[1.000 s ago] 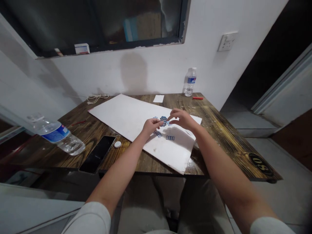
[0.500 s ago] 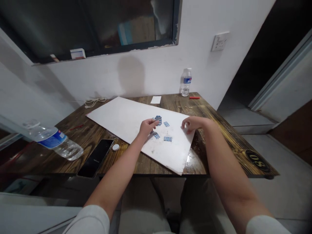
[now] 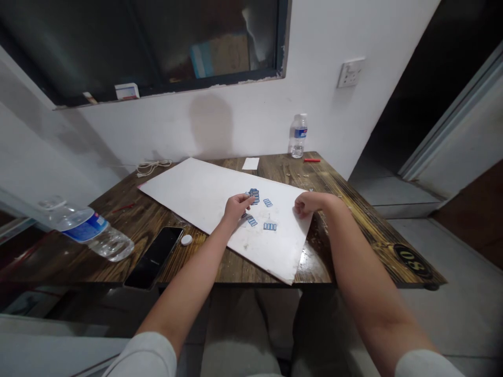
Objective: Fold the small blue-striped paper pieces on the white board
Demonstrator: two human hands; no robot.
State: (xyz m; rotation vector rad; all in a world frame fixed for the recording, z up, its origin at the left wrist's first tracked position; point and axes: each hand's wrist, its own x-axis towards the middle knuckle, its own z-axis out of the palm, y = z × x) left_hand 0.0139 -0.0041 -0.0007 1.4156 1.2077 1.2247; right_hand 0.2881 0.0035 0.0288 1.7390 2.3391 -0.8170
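Note:
My left hand [image 3: 237, 206] is over the white board [image 3: 204, 188]. Its thumb and fingers pinch a bundle of small blue-edged rectangular pieces [image 3: 254, 196], whose exact kind I cannot make out. Similar pieces lie in short rows on the board: one row [image 3: 268, 202] to the right of the bundle, another [image 3: 270, 226] nearer to me, and one [image 3: 251, 221] by my left hand. My right hand [image 3: 306, 203] rests at the board's right edge with curled fingers. What they hold, if anything, is hidden. A tiny pale thing [image 3: 310, 190] shows just behind that hand.
On the dark wooden table [image 3: 326, 262] lie a black phone [image 3: 155, 257], a white cap [image 3: 186, 240] and a tilted water bottle [image 3: 92, 230] at the left. Behind are a coiled cable [image 3: 151, 167], white paper [image 3: 250, 163], another bottle [image 3: 299, 137] and a red stick-like object [image 3: 312, 160].
My right hand has moved away from the bundle to the board's right edge, and its fingers have curled in. My left hand still holds the bundle. The view has shifted slightly.

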